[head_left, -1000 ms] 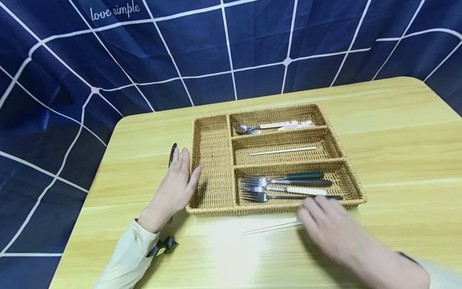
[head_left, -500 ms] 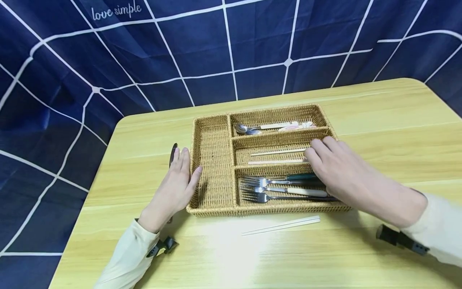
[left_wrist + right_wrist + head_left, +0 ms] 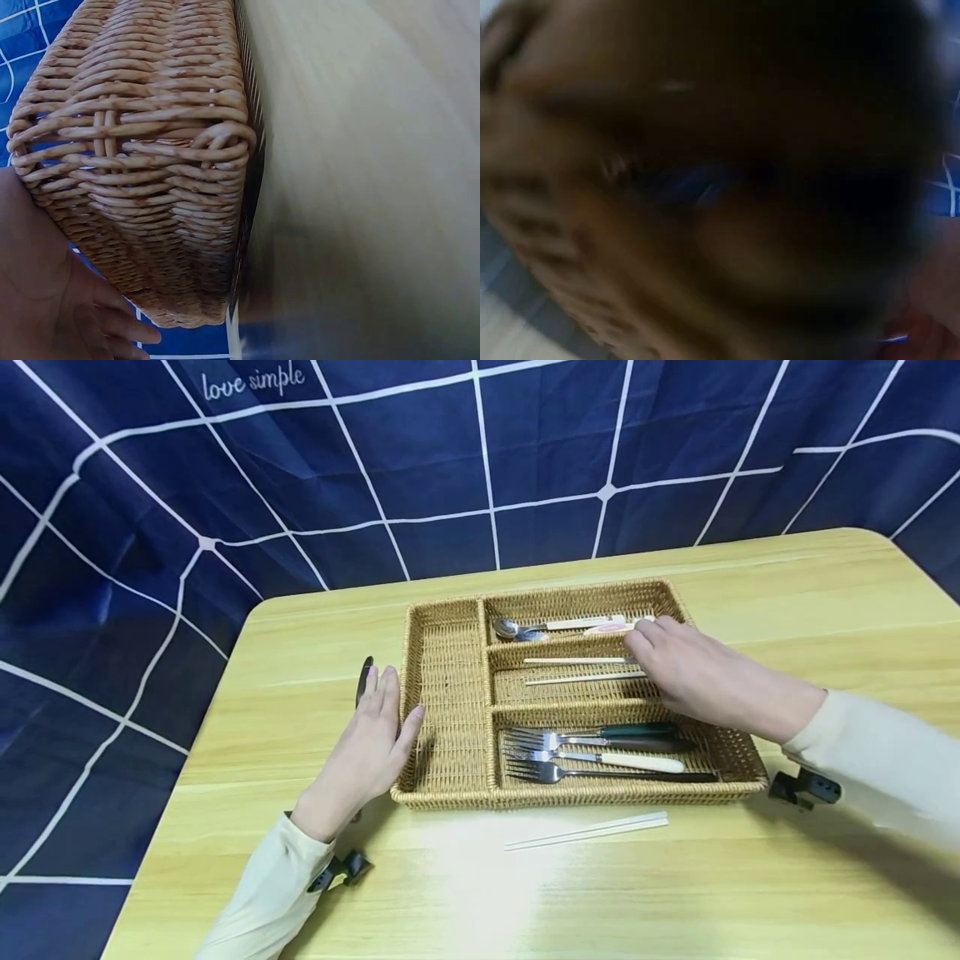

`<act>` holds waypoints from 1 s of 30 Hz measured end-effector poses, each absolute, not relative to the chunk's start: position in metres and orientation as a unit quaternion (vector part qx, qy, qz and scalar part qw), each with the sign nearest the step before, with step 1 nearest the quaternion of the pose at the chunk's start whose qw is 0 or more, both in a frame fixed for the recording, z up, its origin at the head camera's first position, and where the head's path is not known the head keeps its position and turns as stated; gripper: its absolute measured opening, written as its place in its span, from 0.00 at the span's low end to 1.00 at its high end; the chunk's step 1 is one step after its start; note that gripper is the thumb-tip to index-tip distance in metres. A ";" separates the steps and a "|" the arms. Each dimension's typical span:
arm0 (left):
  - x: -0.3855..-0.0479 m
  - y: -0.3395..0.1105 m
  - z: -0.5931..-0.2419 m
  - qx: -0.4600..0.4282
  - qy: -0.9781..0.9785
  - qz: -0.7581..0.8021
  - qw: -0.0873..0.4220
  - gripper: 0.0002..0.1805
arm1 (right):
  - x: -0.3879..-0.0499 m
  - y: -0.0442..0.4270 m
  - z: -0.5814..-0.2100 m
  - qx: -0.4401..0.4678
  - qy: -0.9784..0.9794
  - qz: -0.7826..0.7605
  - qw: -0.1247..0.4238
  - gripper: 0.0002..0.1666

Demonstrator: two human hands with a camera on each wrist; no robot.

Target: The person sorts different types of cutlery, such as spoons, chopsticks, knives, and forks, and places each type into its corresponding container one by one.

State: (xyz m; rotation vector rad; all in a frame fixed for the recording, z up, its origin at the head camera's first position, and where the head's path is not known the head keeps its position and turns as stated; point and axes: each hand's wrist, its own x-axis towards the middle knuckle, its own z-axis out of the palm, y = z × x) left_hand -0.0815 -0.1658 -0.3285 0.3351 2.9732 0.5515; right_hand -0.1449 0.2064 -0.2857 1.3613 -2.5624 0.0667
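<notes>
Right hand sits over the middle compartment of the wicker tray, grip narrow, seemingly pinching the end of the far chopstick; contact is hidden and the right wrist view is too dark and blurred to confirm. That stick lies along the far divider, with the near chopstick in the same compartment. Left hand holds nothing, fingers straight against the tray's left side, likely steadying it. Forks in the near compartment, spoons in the far one. Step looks like laying a chopstick in the middle slot. Next move calls for lowering it flat, letting go, lifting clear of the dividers; the loose pair of chopsticks on the counter then seems due.
</notes>
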 end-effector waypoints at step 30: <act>-0.082 -0.165 -0.330 0.105 0.975 0.187 0.049 0.40 | -0.166 0.211 -0.301 0.414 -0.909 0.035 0.036 0.18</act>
